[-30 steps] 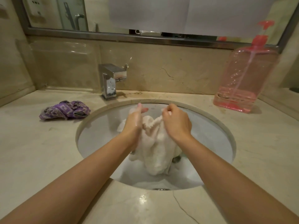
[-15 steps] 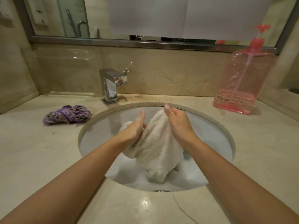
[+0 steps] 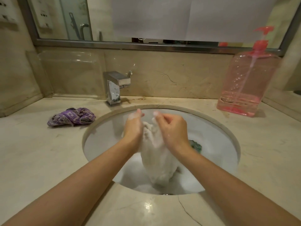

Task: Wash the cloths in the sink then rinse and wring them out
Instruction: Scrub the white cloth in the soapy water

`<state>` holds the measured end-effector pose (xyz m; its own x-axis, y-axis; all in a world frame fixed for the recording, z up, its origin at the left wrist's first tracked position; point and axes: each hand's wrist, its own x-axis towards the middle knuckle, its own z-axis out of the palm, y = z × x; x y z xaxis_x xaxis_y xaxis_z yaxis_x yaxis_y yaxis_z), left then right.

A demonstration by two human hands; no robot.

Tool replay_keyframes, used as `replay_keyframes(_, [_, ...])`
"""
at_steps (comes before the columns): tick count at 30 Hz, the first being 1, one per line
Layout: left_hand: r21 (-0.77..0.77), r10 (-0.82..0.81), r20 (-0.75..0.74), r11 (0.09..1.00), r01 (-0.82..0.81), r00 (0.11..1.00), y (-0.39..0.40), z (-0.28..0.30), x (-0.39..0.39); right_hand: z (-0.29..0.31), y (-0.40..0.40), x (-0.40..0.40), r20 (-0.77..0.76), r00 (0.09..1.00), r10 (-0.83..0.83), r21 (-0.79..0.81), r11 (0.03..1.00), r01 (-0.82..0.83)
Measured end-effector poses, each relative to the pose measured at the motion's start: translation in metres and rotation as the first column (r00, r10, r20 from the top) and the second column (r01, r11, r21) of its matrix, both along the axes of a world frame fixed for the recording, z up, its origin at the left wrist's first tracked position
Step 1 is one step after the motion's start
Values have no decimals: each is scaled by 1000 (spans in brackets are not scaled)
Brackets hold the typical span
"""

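Note:
A white terry cloth (image 3: 157,158) hangs bunched between my two hands over the round sink (image 3: 101,137), its lower end reaching the soapy water. My left hand (image 3: 132,128) grips its top from the left, foam on the fingertips. My right hand (image 3: 172,129) grips the top from the right with curled fingers. A green cloth (image 3: 196,145) lies in the sink just right of my right wrist, mostly hidden. On the counter to the left of the sink, a purple patterned cloth (image 3: 71,116) sits crumpled.
A square chrome tap (image 3: 116,87) stands behind the sink at the left. A large pink pump bottle (image 3: 246,85) stands at the back right. The beige marble counter (image 3: 40,160) surrounds the sink, with a mirror above the backsplash.
My hands have closed together on the top of the white cloth, bunching it again after it was spread wider between them half a second ago. The view has shifted slightly.

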<state>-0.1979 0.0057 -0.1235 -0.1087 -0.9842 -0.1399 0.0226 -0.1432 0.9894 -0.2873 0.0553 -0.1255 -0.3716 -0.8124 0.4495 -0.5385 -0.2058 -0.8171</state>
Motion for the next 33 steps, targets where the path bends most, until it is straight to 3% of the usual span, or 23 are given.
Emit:
replay_keyframes(2, [37, -58, -91, 997, 61, 994, 10, -1, -7, 2, -8, 7, -35, 997, -69, -22, 997, 68])
replay_keyframes(5, [51, -75, -109, 995, 81, 991, 16, -1, -14, 1, -16, 6, -34, 982, -186, 51, 981, 187])
replay_keyframes(8, [69, -73, -136, 994, 82, 988, 11, 0, -10, -10, -6, 15, -187, 978, -91, -64, 995, 80])
replay_keyframes(12, [81, -34, -125, 996, 45, 992, 12, -2, -6, -4, -16, 7, -177, 972, -154, 69, 983, 169])
replay_keyframes(16, [77, 22, -179, 997, -8, 984, 12, 1, -2, -11, -6, 20, -306, 949, -72, -78, 996, 50])
replay_keyframes(19, [186, 21, -275, 982, 32, 961, 17, 6, -5, -11, -24, -4, -270, 952, -146, 177, 964, 198])
replay_keyframes(22, [142, -90, -212, 982, 122, 973, 14, 11, -6, -11, -34, -25, -217, 955, -202, 279, 925, 258])
replay_keyframes(24, [123, -101, -213, 984, 129, 972, 12, 11, -2, -13, -28, -31, -116, 986, -119, 287, 946, 148])
replay_keyframes(26, [138, -95, -272, 981, 137, 958, 13, 14, 6, -10, -19, -33, 81, 991, 109, 260, 957, -127])
replay_keyframes(28, [121, -80, -344, 984, 129, 935, 12, 15, 11, -4, -14, -33, 191, 920, 343, 317, 865, -388])
replay_keyframes(30, [56, -50, -301, 996, 70, 952, 11, 20, 14, -3, -11, -33, 101, 876, 471, 426, 775, -466])
replay_keyframes(33, [19, -121, -7, 992, 121, 993, 3, 18, 15, 0, -11, -43, 11, 908, 419, 360, 846, -395])
